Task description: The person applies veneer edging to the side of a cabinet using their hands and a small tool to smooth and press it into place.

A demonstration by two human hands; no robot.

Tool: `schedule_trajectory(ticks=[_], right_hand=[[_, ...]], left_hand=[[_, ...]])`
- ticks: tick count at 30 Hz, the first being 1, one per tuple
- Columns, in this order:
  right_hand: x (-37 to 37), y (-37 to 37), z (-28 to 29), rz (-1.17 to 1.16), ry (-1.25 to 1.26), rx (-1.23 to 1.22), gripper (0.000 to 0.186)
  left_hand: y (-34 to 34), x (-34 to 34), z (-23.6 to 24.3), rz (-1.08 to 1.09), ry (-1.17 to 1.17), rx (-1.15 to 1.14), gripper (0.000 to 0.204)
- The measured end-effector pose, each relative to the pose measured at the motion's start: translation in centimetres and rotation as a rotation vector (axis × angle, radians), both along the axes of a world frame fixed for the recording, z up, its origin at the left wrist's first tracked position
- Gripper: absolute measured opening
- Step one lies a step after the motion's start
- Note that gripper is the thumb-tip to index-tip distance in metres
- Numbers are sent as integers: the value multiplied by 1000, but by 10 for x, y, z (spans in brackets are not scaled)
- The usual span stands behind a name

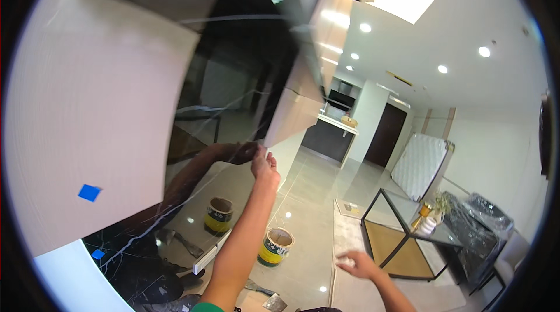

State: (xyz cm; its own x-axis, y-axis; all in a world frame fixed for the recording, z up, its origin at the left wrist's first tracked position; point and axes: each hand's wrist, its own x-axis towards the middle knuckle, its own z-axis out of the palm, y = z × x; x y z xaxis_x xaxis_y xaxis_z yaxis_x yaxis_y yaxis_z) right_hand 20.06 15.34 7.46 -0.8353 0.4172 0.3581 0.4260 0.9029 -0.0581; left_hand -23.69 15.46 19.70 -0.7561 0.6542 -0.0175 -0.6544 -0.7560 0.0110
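My left hand [265, 165] reaches up to the right edge of a glossy black marble-look wall panel [201, 93] with white veins. Its fingertips are pinched together there, just under the lower corner of a light wood-grain panel [291, 110]; whatever lies between them is too small to make out. The glossy surface mirrors the arm and a bucket. Lower down, my right hand [359, 265] hangs over the floor with its fingers apart, holding nothing. Between the two forearms stands an open yellow-and-dark bucket [276, 248]. A scraper [274, 301] lies near the lower edge.
A pale wood-grain panel with a blue tape square [90, 193] covers the left. To the right stand a black-framed glass table [402, 236], a plastic-wrapped dark piece [472, 218] and a chair [513, 259]. Farther back, a mattress [421, 166] leans on the wall near a counter [329, 140].
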Motion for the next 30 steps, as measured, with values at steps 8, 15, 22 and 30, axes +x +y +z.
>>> schedule_trajectory(ticks=[8, 15, 22, 30], right_hand=[[294, -74, -328, -863, 817, -773, 21], [353, -207, -470, -1161, 1036, -1002, 30], [333, -185, -510, -1136, 1017, -1035, 26], [313, -158, -505, -1128, 1062, -1191, 21]], left_hand=[[-28, -22, 6, -84, 470, -160, 77], [-41, -22, 14, 38, 859, -616, 85], [-27, -31, 4, 344, 911, -562, 62], [-20, -48, 0, 542, 927, -766, 52]])
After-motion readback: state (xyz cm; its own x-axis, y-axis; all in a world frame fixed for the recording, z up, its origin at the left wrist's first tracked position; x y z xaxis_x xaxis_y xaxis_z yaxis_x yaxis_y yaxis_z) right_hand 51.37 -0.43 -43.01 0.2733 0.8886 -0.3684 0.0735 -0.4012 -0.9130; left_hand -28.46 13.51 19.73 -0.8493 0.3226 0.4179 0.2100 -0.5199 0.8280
